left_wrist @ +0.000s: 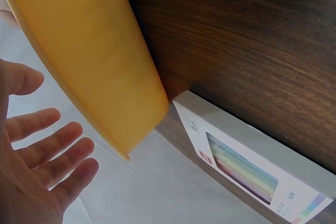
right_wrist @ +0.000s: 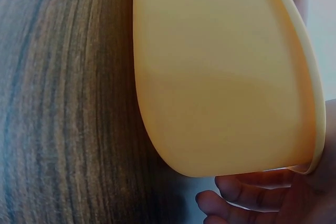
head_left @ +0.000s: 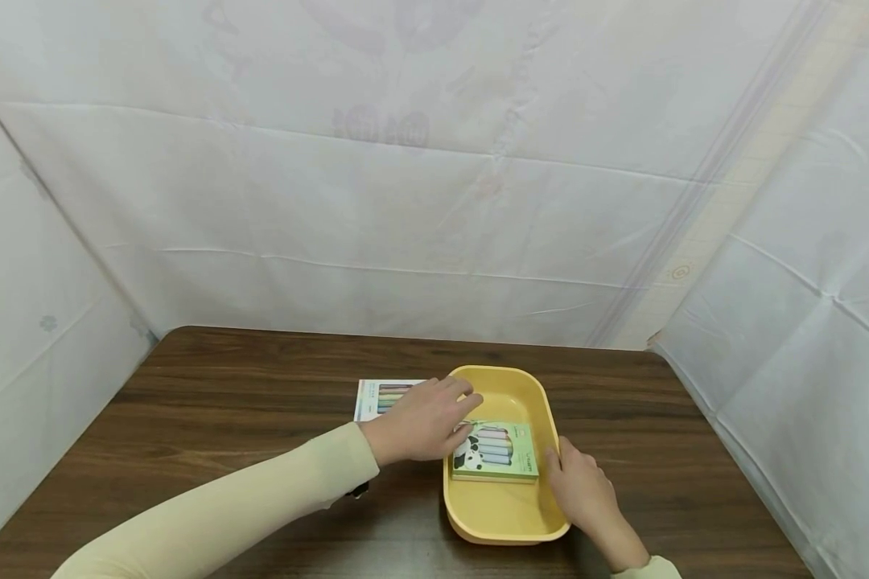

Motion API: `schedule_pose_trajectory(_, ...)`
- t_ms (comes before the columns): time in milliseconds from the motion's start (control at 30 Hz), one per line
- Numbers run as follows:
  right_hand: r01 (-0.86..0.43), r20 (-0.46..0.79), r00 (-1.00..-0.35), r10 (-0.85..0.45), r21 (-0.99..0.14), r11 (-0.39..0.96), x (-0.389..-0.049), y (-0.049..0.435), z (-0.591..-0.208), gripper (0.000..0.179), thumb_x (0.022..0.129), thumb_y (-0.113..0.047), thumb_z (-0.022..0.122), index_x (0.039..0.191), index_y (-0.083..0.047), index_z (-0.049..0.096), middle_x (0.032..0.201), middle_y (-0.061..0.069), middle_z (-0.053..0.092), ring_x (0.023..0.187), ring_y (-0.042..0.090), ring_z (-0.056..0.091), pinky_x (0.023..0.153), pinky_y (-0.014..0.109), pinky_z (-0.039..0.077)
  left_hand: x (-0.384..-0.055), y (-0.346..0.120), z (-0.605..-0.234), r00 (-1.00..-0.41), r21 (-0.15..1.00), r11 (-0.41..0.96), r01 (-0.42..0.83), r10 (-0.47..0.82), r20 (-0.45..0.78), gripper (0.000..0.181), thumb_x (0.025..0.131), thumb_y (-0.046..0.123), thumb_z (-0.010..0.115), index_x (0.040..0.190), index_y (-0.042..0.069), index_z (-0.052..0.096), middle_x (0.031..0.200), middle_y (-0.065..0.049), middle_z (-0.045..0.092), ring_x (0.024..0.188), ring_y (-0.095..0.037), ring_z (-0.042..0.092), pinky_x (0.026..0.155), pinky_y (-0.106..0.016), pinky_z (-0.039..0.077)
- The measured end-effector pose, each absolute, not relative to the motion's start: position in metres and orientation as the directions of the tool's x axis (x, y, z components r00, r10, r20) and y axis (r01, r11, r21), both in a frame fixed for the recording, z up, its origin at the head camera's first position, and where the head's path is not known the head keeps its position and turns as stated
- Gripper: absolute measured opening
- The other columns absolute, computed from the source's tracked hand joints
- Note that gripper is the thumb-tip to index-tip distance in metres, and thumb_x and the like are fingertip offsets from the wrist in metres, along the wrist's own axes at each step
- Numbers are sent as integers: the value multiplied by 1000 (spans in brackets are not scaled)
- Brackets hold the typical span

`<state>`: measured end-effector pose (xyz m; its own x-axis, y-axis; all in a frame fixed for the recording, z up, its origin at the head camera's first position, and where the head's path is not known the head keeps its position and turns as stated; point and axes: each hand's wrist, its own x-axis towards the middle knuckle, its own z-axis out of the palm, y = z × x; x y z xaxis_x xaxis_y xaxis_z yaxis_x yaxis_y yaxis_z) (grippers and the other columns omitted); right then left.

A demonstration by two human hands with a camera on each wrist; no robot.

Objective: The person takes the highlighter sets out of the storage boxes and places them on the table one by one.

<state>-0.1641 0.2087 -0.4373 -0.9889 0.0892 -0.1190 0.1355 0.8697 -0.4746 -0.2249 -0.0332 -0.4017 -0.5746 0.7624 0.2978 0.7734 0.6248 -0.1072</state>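
Leftmost, find a white box [head_left: 385, 397] flat on the counter [head_left: 261, 394], at ten o'clock of the yellow tray [head_left: 503, 511], partly hidden by the left hand [head_left: 423, 420]. Next, note left fingers [left_wrist: 58, 139] loosely spread, grasping nothing, above the near rim. From there, look toward five o'clock for the green box [head_left: 517, 450], inside the tray, long axis nine-to-three; judge nearer to the left hand. Rightmost, see the right hand [head_left: 586, 486] grasping the tray's rim at three o'clock.
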Motion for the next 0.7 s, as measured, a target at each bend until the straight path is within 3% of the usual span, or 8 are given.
schedule_pose_trajectory(267,115,-105,-992,73,-495,862,-163,209,-437,24,96,-25,35,81,-9,46,59,3,43,46,15,43,42,29,32,-223,-30,-403,-555,-127,608,784,778,294,33,89,34,49,117,17,54,109,-1,57,98,-15,56,76,-33,48)
schedule_pose_trajectory(700,130,-123,-989,80,-476,870,-165,210,-436,24,96,-26,36,83,-8,47,60,4,44,48,15,44,42,29,33,-222,-25,-405,-550,-112,595,796,788,277,35,90,35,49,120,17,54,112,-1,57,101,-14,55,80,-32,48)
